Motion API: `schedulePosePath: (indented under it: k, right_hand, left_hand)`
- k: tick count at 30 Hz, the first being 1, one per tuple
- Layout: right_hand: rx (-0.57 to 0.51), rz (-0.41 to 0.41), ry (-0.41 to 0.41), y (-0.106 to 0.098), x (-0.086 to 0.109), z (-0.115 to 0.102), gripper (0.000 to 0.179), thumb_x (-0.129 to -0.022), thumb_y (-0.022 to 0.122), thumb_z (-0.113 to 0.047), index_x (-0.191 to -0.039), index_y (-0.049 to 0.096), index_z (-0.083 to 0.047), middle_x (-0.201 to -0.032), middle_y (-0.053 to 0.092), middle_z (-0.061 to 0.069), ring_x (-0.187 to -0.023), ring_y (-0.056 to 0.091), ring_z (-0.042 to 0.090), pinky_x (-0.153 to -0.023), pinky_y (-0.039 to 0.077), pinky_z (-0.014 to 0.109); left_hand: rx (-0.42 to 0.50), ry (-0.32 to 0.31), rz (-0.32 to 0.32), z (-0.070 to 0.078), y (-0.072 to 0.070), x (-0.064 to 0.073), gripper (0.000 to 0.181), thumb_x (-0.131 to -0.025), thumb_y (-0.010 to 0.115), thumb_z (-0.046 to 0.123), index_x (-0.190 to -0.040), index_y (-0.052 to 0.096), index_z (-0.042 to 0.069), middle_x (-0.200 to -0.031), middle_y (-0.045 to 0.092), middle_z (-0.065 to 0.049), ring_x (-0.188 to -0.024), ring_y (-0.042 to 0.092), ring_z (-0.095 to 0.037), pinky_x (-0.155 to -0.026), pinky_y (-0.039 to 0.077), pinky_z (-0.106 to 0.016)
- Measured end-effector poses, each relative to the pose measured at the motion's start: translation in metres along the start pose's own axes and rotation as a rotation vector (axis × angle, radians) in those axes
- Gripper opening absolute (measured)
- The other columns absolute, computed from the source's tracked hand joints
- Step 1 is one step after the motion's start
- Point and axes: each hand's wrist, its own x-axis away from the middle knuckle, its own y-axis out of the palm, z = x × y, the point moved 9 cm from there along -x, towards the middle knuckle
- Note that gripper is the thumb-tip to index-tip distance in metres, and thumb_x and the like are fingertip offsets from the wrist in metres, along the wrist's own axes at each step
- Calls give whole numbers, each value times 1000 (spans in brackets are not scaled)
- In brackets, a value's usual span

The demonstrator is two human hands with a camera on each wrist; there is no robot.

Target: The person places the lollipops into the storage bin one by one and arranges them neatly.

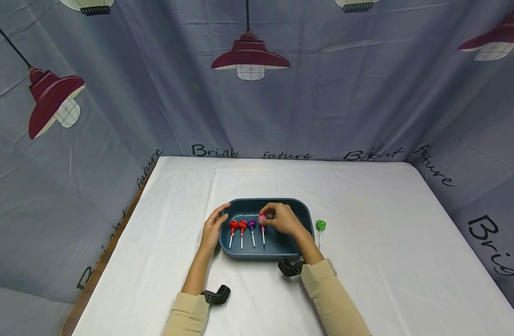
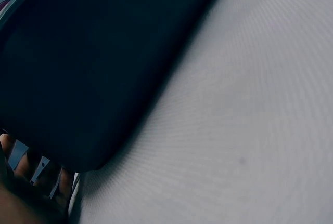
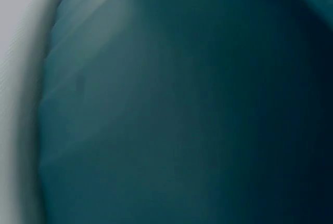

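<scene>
A dark teal tray [image 1: 278,252] sits on the white table. My left hand [image 1: 212,228] holds its left side, thumb at the rim and fingers round the far left corner; those fingers show dimly below the tray wall in the left wrist view. My right hand [image 1: 282,218] is over the tray and pinches a pink lollipop [image 1: 263,224] by its wrapped head, the stick pointing toward me. Left of it in the tray lie a purple lollipop [image 1: 251,224] and two red lollipops, one further left [image 1: 234,225] and one beside the purple [image 1: 242,225], sticks toward me.
A green lollipop [image 1: 320,226] lies on the white tablecloth [image 1: 387,261], just right of the tray. Grey-blue curtains [image 1: 324,102] printed with lamps and lettering surround the table on the far side and both flanks. Each wrist wears a black camera mount.
</scene>
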Motion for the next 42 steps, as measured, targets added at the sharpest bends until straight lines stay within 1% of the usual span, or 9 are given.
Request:
schedulePosePath:
  k: [3,10,20,27,33,42]
  right_hand:
    - [13,-10,4,4,-1,1,14,-78,74,-18,-89,68,-13,-79,60,-4,-73,53,12,-62,45,27]
    - [54,-45,-9,11,-3,2,16,-77,75,-17,-90,68,-10,-79,62,0,-69,52,11,-59,44,26]
    - [85,-55,-20,14,-3,2,15,-77,75,-15,-89,67,-10,-80,63,-1,-71,54,11,-61,45,27]
    - [93,-62,-71,14,-1,-4,15,-78,74,-13,-90,66,-8,-80,63,3,-72,55,13,-62,46,29]
    - [100,-75,-73,16,-1,-4,16,-78,74,-15,-90,66,-8,-83,64,3,-72,54,13,-63,45,28]
    - [100,-69,-96,15,1,-6,17,-77,75,-15,-90,66,-8,-83,64,3,-72,55,14,-64,46,29]
  left_hand:
    - [-4,0,-2,0,1,0,33,-94,47,4,-126,53,-1,-134,47,-14,-129,34,-19,-108,22,-33]
    - [-8,-25,10,-2,-1,1,33,-94,48,6,-127,54,1,-135,47,-12,-130,34,-19,-108,22,-34]
    - [-7,-3,-3,-1,1,0,33,-94,48,6,-126,53,0,-135,47,-13,-130,34,-18,-108,22,-33]
    - [-3,19,-9,1,1,0,34,-94,47,4,-127,52,-2,-134,47,-15,-129,35,-18,-108,22,-32]
    - [-4,17,-7,1,0,0,34,-94,47,4,-127,52,-2,-134,47,-15,-129,35,-19,-108,22,-33]
    - [-35,7,-2,0,0,1,33,-94,48,6,-127,53,0,-134,47,-13,-129,35,-18,-107,23,-34]
